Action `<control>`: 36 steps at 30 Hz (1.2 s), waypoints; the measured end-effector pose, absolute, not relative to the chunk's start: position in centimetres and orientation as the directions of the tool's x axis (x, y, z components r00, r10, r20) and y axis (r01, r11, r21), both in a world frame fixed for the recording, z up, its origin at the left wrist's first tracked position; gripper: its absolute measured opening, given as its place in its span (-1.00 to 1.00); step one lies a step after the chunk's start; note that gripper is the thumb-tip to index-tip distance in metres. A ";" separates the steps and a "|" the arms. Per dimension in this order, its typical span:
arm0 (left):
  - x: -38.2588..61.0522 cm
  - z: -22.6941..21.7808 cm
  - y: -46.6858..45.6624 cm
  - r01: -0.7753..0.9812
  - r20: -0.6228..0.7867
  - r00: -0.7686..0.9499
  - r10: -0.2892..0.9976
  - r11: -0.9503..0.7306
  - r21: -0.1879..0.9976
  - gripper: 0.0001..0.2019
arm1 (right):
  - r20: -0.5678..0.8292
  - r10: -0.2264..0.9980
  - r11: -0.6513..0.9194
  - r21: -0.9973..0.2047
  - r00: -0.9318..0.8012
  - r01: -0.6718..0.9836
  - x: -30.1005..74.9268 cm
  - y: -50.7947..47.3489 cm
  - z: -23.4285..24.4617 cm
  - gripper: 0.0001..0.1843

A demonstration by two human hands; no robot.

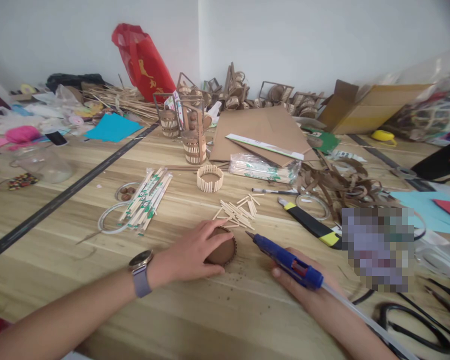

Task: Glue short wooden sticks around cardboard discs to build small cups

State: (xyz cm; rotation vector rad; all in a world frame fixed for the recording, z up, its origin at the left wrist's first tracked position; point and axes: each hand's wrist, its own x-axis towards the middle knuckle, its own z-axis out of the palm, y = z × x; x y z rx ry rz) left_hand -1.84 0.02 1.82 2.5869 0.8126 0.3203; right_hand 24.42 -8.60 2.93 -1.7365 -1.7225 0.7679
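My left hand (195, 250), a watch on its wrist, spans a round brown cardboard piece (221, 248) on the table, thumb and fingers at its edge. A small toothed rim shows along the piece's right side. My right hand (303, 280) holds a blue hot glue gun (285, 257) with a long clear glue stick running out of its back. The nozzle points left, a little apart from the cardboard piece. Beyond my left hand lies a loose pile of short wooden sticks (240, 214). Farther back stands a small ring-shaped basket (210, 179) walled with such sticks.
Bundled wrapped chopsticks (146, 200) and tape rolls (110, 217) lie left. A utility knife (311, 225), brown paper strips (337, 180) and scissors (412, 320) are at right. Finished little baskets (194, 145), cardboard sheets (258, 125) and a red bag (144, 65) stand behind.
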 end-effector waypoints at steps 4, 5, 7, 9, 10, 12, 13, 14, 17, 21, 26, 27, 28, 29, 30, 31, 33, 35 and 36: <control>-1.7 1.2 0.6 0.490 0.150 0.777 0.611 -0.737 0.465 -0.30 | 0.004 1.000 -0.003 -0.742 0.010 0.671 24.4 -8.6 3.0 -0.69; -1.7 1.0 0.6 0.486 0.161 0.775 0.611 -0.739 0.468 -0.29 | 0.003 1.000 -0.002 -0.742 0.007 0.671 24.4 -8.6 3.1 -0.69; -1.8 0.8 0.6 0.478 0.178 0.772 0.610 -0.742 0.470 -0.28 | -0.005 1.000 -0.001 -0.745 -0.005 0.667 24.3 -8.5 3.3 -0.69; -2.0 0.7 0.5 0.477 0.181 0.771 0.611 -0.742 0.471 -0.29 | -0.013 0.999 0.014 -0.753 -0.035 0.658 24.4 -8.5 3.4 -0.68; -2.0 0.8 0.5 0.479 0.175 0.773 0.610 -0.741 0.470 -0.29 | -0.015 0.998 0.027 -0.759 -0.060 0.651 24.4 -8.5 3.4 -0.67; -2.1 0.8 0.5 0.485 0.151 0.781 0.606 -0.741 0.465 -0.29 | -0.019 0.992 0.064 -0.772 -0.124 0.632 24.6 -8.5 3.3 -0.66; -2.1 0.9 0.6 0.488 0.136 0.787 0.602 -0.741 0.461 -0.28 | -0.016 0.988 0.083 -0.778 -0.151 0.623 24.7 -8.6 3.1 -0.66; -2.1 0.9 0.6 0.487 0.124 0.794 0.596 -0.744 0.457 -0.27 | -0.010 0.985 0.098 -0.781 -0.170 0.617 24.8 -8.6 2.9 -0.66; -2.1 1.0 0.8 0.467 0.116 0.815 0.568 -0.763 0.448 -0.26 | 0.001 0.983 0.119 -0.773 -0.186 0.623 24.9 -8.9 2.5 -0.69; -2.1 0.9 0.8 0.426 0.139 0.832 0.537 -0.779 0.461 -0.27 | -0.015 0.975 0.134 -0.754 -0.220 0.643 24.6 -9.1 2.4 -0.68; -2.0 0.9 0.8 0.425 0.160 0.820 0.549 -0.772 0.473 -0.30 | 0.005 0.954 0.206 -0.739 -0.300 0.641 24.1 -9.1 2.6 -0.73; -2.0 0.9 0.8 0.428 0.163 0.817 0.554 -0.770 0.474 -0.30 | 0.015 0.950 0.223 -0.733 -0.311 0.643 24.0 -9.1 2.5 -0.73; -2.0 0.9 0.8 0.430 0.166 0.814 0.557 -0.768 0.475 -0.30 | 0.024 0.947 0.236 -0.725 -0.320 0.646 24.0 -9.1 2.5 -0.73; -2.0 0.9 0.8 0.431 0.167 0.811 0.561 -0.766 0.477 -0.30 | 0.028 0.944 0.247 -0.718 -0.328 0.650 23.9 -9.1 2.4 -0.72; -2.0 0.9 0.8 0.432 0.169 0.809 0.564 -0.764 0.479 -0.30 | 0.032 0.941 0.258 -0.711 -0.336 0.655 23.9 -9.1 2.3 -0.72; -2.0 0.8 0.7 0.434 0.171 0.806 0.567 -0.762 0.480 -0.30 | 0.034 0.938 0.268 -0.702 -0.344 0.660 23.9 -9.1 2.3 -0.71; -2.0 0.8 0.7 0.437 0.173 0.802 0.572 -0.759 0.483 -0.31 | 0.042 0.933 0.288 -0.682 -0.357 0.673 23.8 -9.1 2.2 -0.71; -2.0 0.9 0.7 0.442 0.172 0.796 0.580 -0.752 0.489 -0.31 | 0.054 0.930 0.305 -0.664 -0.363 0.683 23.8 -9.1 2.4 -0.72; -2.0 0.9 0.7 0.444 0.170 0.794 0.584 -0.748 0.493 -0.31 | 0.054 0.929 0.310 -0.656 -0.366 0.688 23.7 -9.1 2.5 -0.72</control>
